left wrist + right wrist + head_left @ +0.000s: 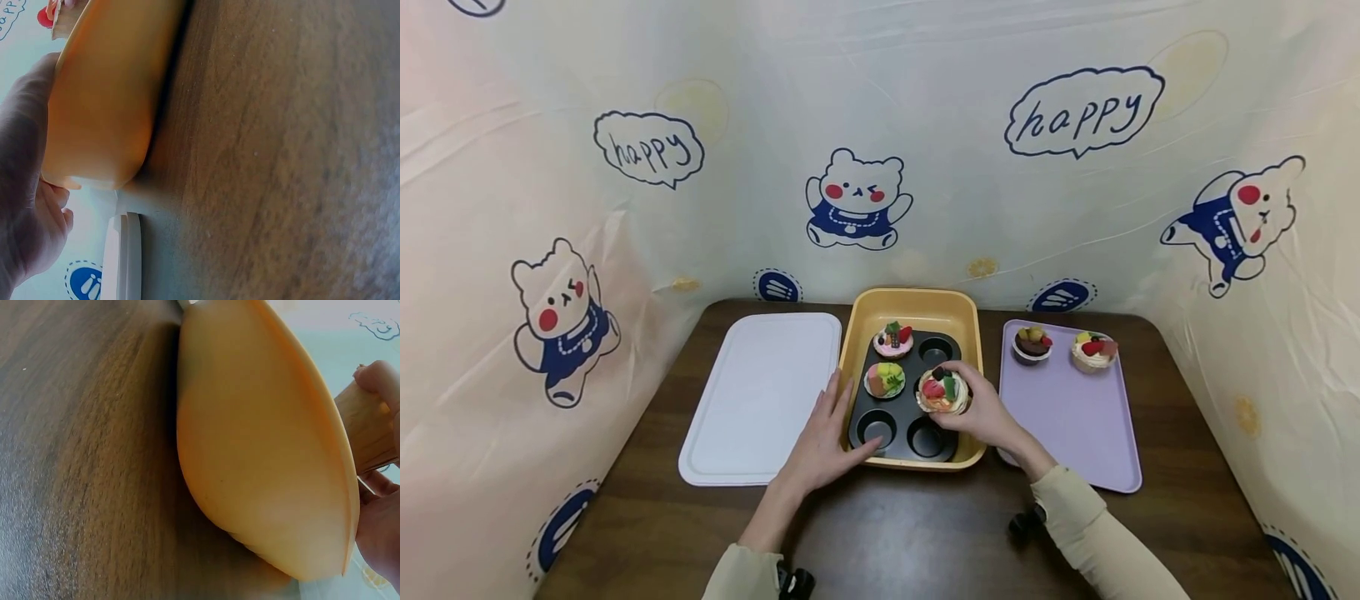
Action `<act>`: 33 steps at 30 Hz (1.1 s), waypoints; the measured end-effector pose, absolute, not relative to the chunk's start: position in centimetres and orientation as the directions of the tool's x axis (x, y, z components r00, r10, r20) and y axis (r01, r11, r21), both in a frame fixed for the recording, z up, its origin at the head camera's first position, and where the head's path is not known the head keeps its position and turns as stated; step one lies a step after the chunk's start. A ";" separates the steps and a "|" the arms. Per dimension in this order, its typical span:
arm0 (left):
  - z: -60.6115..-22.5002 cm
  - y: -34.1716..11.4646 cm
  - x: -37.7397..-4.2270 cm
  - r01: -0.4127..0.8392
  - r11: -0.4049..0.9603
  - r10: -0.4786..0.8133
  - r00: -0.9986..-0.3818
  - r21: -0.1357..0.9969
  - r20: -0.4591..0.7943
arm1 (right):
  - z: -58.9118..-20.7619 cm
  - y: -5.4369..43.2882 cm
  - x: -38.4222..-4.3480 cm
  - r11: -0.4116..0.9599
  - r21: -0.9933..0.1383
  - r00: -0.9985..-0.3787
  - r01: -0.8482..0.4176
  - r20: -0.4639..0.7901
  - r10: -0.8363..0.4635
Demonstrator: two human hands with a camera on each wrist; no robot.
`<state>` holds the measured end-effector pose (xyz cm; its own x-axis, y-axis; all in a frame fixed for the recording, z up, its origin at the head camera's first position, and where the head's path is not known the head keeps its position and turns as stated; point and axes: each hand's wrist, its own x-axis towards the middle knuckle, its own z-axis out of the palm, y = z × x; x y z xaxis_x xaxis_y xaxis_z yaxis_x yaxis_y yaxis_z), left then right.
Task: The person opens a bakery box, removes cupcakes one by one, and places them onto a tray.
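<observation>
My right hand grips a cupcake topped with cream and fruit, above the right side of a dark muffin tin. In the right wrist view its paper cup shows between thumb and fingers, above the tray rim. The tin lies inside a deep yellow tray. A pink-topped cupcake and a green-and-yellow-topped one sit in its left wells. My left hand rests on the yellow tray's front-left corner, fingers extended along the left side and thumb over the front.
On the right, a purple tray bears a chocolate cupcake and a fruit-topped cupcake near its back edge. A white tray lies to the left on the brown wooden table. A printed curtain surrounds the table's back and sides.
</observation>
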<state>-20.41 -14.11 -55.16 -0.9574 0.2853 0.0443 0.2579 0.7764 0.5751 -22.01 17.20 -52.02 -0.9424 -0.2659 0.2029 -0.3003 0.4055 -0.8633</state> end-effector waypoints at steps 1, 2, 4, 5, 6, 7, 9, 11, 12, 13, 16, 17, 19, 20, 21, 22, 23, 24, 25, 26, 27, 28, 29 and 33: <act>-55.1 -14.1 -20.4 0.260 0.776 0.288 -0.957 0.575 0.045 | -52.1 17.3 -22.0 0.399 -0.867 -0.944 -0.298 0.206 -0.257; -55.1 -14.1 -20.4 0.262 0.775 0.289 -0.956 0.574 0.046 | -52.1 17.4 -22.0 0.394 -0.870 -0.945 -0.297 0.210 -0.250; -55.1 -14.1 -20.3 0.265 0.776 0.291 -0.956 0.572 0.048 | -52.2 17.7 -22.0 0.384 -0.877 -0.950 -0.288 0.210 -0.233; -55.1 -14.1 -20.3 0.265 0.777 0.291 -0.956 0.571 0.048 | -52.3 17.9 -22.0 0.378 -0.880 -0.951 -0.287 0.213 -0.226; -55.0 -14.1 -20.3 0.265 0.778 0.290 -0.956 0.570 0.049 | -52.3 18.0 -22.1 0.371 -0.885 -0.953 -0.282 0.213 -0.217; -55.0 -14.1 -20.2 0.266 0.778 0.291 -0.956 0.570 0.049 | -52.3 18.2 -22.1 0.364 -0.889 -0.955 -0.277 0.212 -0.208; -55.0 -14.1 -20.2 0.267 0.780 0.290 -0.956 0.566 0.051 | -52.4 18.5 -22.1 0.349 -0.898 -0.959 -0.267 0.211 -0.191; -55.0 -14.1 -20.2 0.270 0.779 0.292 -0.955 0.566 0.054 | -52.4 18.8 -22.1 0.335 -0.907 -0.962 -0.256 0.208 -0.175; -55.0 -14.1 -20.2 0.271 0.778 0.292 -0.955 0.567 0.055 | -52.4 18.9 -22.1 0.329 -0.911 -0.965 -0.249 0.204 -0.164; -55.0 -14.1 -20.2 0.271 0.777 0.292 -0.955 0.568 0.055 | -52.3 19.0 -22.1 0.319 -0.916 -0.967 -0.243 0.201 -0.157; -55.0 -14.1 -20.2 0.269 0.780 0.291 -0.955 0.565 0.054 | -52.2 19.4 -21.9 0.302 -0.926 -0.972 -0.224 0.193 -0.131; -54.9 -14.1 -20.2 0.267 0.781 0.289 -0.956 0.565 0.051 | -52.2 19.6 -21.9 0.297 -0.930 -0.975 -0.217 0.188 -0.123; -54.9 -14.1 -20.2 0.263 0.782 0.287 -0.957 0.565 0.049 | -52.1 19.9 -21.8 0.280 -0.938 -0.977 -0.206 0.181 -0.110; -54.9 -14.1 -20.2 0.262 0.783 0.286 -0.957 0.565 0.048 | -52.1 20.1 -21.8 0.277 -0.940 -0.978 -0.201 0.179 -0.104; -54.9 -14.1 -20.2 0.261 0.782 0.285 -0.957 0.566 0.048 | -52.0 20.3 -21.8 0.280 -0.939 -0.979 -0.200 0.179 -0.099; -54.9 -14.1 -20.2 0.260 0.782 0.285 -0.957 0.567 0.046 | -52.0 20.5 -21.7 0.276 -0.941 -0.980 -0.194 0.175 -0.094; -54.9 -14.1 -20.2 0.258 0.782 0.284 -0.958 0.568 0.044 | -52.0 20.7 -21.7 0.278 -0.941 -0.981 -0.191 0.173 -0.089; -54.9 -14.1 -20.2 0.257 0.782 0.284 -0.958 0.567 0.044 | -51.9 20.9 -21.6 0.283 -0.940 -0.982 -0.188 0.172 -0.083; -54.9 -14.0 -20.2 0.257 0.782 0.284 -0.958 0.568 0.043 | -51.9 21.1 -21.6 0.291 -0.939 -0.983 -0.184 0.169 -0.077; -54.9 -14.0 -20.2 0.256 0.782 0.283 -0.958 0.568 0.042 | -51.9 21.4 -21.5 0.301 -0.936 -0.984 -0.179 0.166 -0.071; -54.9 -14.1 -20.2 0.255 0.782 0.283 -0.958 0.568 0.040 | -51.9 21.6 -21.4 0.311 -0.934 -0.984 -0.177 0.165 -0.065; -54.9 -14.1 -20.2 0.255 0.783 0.283 -0.958 0.567 0.041 | -51.9 21.8 -21.4 0.317 -0.932 -0.985 -0.175 0.164 -0.060; -54.9 -14.1 -20.2 0.256 0.784 0.283 -0.958 0.566 0.042 | -51.9 22.0 -21.4 0.323 -0.930 -0.985 -0.175 0.166 -0.057; -54.9 -14.1 -20.2 0.261 0.784 0.285 -0.957 0.563 0.047 | -52.2 22.7 -21.3 0.342 -0.920 -0.981 -0.193 0.190 -0.041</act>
<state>-20.19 -14.06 -54.92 -0.9574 0.2851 0.0471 0.2612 0.7841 0.5630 -21.28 22.72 -52.19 -0.9809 -0.0407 0.1904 -0.1927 0.3424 -0.9196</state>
